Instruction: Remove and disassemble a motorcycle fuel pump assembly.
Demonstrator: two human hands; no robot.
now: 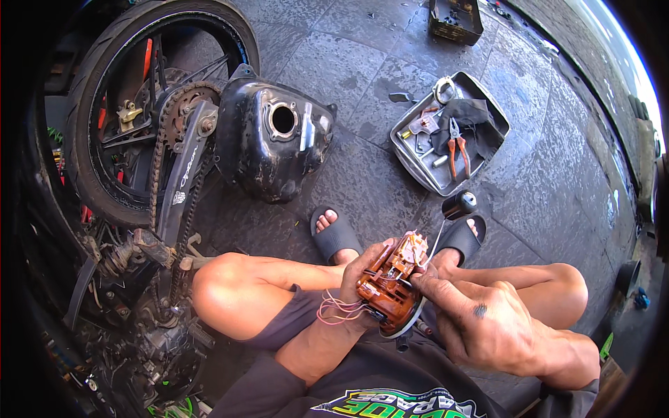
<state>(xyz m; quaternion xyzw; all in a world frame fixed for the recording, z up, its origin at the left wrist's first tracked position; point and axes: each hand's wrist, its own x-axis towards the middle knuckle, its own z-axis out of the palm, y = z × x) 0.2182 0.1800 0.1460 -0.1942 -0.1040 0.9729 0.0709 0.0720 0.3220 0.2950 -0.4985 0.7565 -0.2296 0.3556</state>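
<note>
Above my lap, my left hand [354,279] is wrapped round a brown plastic fuel pump module [394,296], tilted with its upper end away from me. Thin pink and yellowish wires [333,305] loop out from its left side over my wrist. A thin metal float arm [437,239] rises from its far end to a black cylindrical float [459,203]. My right hand [491,324] is closed against the module's right side. Its index fingertip touches the module near the base of the float arm; the other fingers are curled, and the thumb is mostly hidden.
A black fuel tank [244,150] with a round opening lies ahead on the left, beside a motorcycle wheel [83,132] with chain and swingarm [182,171]. Ahead right, a grey tray [418,171] holds orange-handled pliers [456,146], a dark cloth [481,125] and small parts. A box [456,31] stands farther off.
</note>
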